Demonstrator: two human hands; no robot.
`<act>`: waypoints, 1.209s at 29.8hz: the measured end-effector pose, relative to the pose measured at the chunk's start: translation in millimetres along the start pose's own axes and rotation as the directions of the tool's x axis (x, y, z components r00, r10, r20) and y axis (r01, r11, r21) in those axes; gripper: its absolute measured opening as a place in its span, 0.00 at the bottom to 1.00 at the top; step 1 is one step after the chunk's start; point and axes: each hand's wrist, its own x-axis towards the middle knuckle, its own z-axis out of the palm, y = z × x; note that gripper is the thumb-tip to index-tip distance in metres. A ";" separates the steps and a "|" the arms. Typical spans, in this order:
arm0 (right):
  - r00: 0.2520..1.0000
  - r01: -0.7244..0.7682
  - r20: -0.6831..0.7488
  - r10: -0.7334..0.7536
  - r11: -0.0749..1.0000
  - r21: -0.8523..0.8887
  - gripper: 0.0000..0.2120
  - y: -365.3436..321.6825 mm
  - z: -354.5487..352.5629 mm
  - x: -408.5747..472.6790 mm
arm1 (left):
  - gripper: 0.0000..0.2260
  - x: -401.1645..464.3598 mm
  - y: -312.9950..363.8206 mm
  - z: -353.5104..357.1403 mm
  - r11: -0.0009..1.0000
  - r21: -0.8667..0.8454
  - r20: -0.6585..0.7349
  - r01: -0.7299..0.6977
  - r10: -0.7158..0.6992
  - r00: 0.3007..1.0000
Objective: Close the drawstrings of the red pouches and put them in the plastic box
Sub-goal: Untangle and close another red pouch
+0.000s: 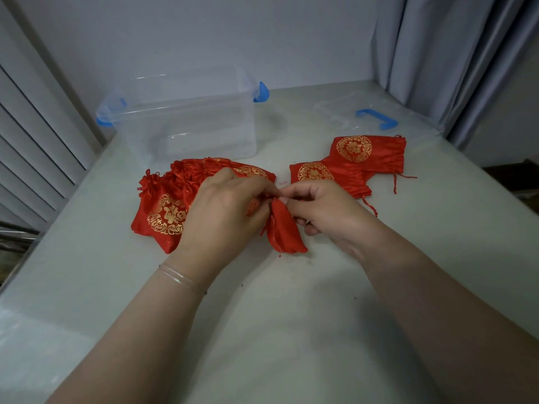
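Between my hands hangs a red pouch, its bottom resting on the table. My left hand and my right hand both pinch its top, where the drawstrings are hidden by my fingers. A pile of red pouches with gathered, closed tops lies to the left, partly under my left hand. Two flat pouches with gold emblems lie to the right, their tops ungathered. The clear plastic box with blue latches stands open behind the pile, nothing inside it.
The box's clear lid with a blue handle lies at the back right of the white table. A grey curtain hangs at the right, slatted panels stand at the left, a wall behind.
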 end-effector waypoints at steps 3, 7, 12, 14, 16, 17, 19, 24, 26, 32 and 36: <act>1.000 0.023 0.010 -0.023 1.000 -0.013 0.12 -1.8 -2.9 0.0 | 0.09 -0.3 2.7 0.0 0.997 0.075 -0.006 -0.016 0.017 1.000; 0.999 0.045 -0.001 -0.046 0.994 -0.101 0.11 -2.5 -4.2 1.0 | 0.04 -0.5 2.2 0.3 0.985 0.173 -0.030 -0.027 0.033 0.999; 0.999 0.043 -0.006 -0.044 0.994 -0.099 0.04 -1.6 -1.0 1.3 | 0.08 -0.7 -0.3 0.5 0.976 0.204 -0.035 -0.075 0.084 0.996; 0.998 0.045 -0.027 -0.048 0.993 -0.111 0.03 -1.7 -0.4 2.1 | 0.09 0.2 -3.0 -0.3 0.976 0.201 -0.039 -0.083 0.093 0.995; 0.997 0.055 -0.044 -0.063 0.986 -0.157 0.03 -1.7 0.3 2.5 | 0.09 1.0 -7.0 -1.3 0.978 0.193 -0.019 -0.084 0.089 0.996; 0.996 0.062 -0.045 -0.071 0.981 -0.186 0.04 -2.0 0.8 1.9 | 0.10 1.4 -8.8 -1.5 0.979 0.187 -0.010 -0.082 0.085 0.996; 0.995 0.074 -0.042 -0.087 0.965 -0.253 0.04 -2.5 2.1 0.1 | 0.10 1.8 -10.7 -1.4 0.981 0.182 -0.003 -0.065 0.067 0.998; 0.998 0.066 0.018 -0.064 0.927 -0.369 0.02 -2.6 4.0 -1.0 | 0.09 1.0 -14.4 -1.4 0.978 0.205 -0.033 -0.040 0.047 0.998; 0.998 0.054 0.039 -0.042 0.917 -0.396 0.02 -2.4 2.3 -0.5 | 0.10 0.9 -14.3 -1.1 0.977 0.208 -0.022 -0.054 0.059 0.998; 0.982 0.144 -0.046 -0.185 0.877 -0.459 0.06 3.5 -2.9 2.8 | 0.03 -1.5 -11.5 3.3 0.970 -0.183 0.142 0.158 -0.133 0.981; 0.983 0.157 -0.058 -0.173 0.964 -0.216 0.08 4.0 -6.3 9.3 | 0.05 -1.0 -11.5 1.5 0.814 -0.464 0.274 0.350 -0.244 0.930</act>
